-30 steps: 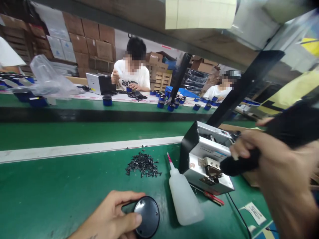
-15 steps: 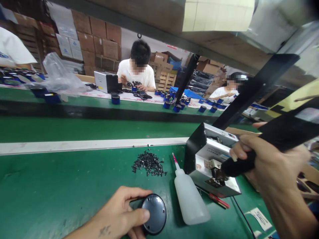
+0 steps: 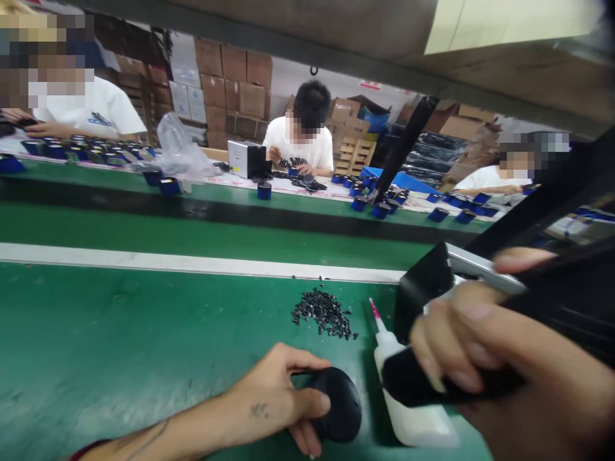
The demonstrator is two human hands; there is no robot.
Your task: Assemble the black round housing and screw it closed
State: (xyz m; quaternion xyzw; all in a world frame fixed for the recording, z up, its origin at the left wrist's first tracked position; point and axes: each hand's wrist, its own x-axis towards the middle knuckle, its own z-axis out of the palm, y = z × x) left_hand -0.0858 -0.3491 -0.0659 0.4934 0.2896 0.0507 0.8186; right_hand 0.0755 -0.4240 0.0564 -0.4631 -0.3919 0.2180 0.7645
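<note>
My left hand point(image 3: 291, 400) is closed around a round black casing point(image 3: 342, 406), its thumb on the top face and its fingers round the side. In my right hand point(image 3: 509, 339) is a black electric screwdriver point(image 3: 413, 378), gripped by its thick body. The screwdriver's front end is right of the casing and covers part of a white squeeze bottle point(image 3: 418, 419); its bit cannot be made out. Behind my right hand stands a black and silver screw feeder point(image 3: 425, 288), mostly hidden. A loose pile of small black screws point(image 3: 321, 314) lies on the green bench beyond the casing.
A white strip point(image 3: 192, 261) runs along the bench's back. Across from me, several people in white shirts sit at another bench with blue-sided round parts point(image 3: 264, 190), a plastic bag point(image 3: 182, 153) and another feeder box point(image 3: 245, 159). A shelf point(image 3: 365, 57) hangs overhead, with a dark post point(image 3: 408, 147).
My right hand has brought the screwdriver from the screw feeder leftward and nearer, in front of the bottle. The left hand still holds the casing, now tilted. The whole view has shifted left.
</note>
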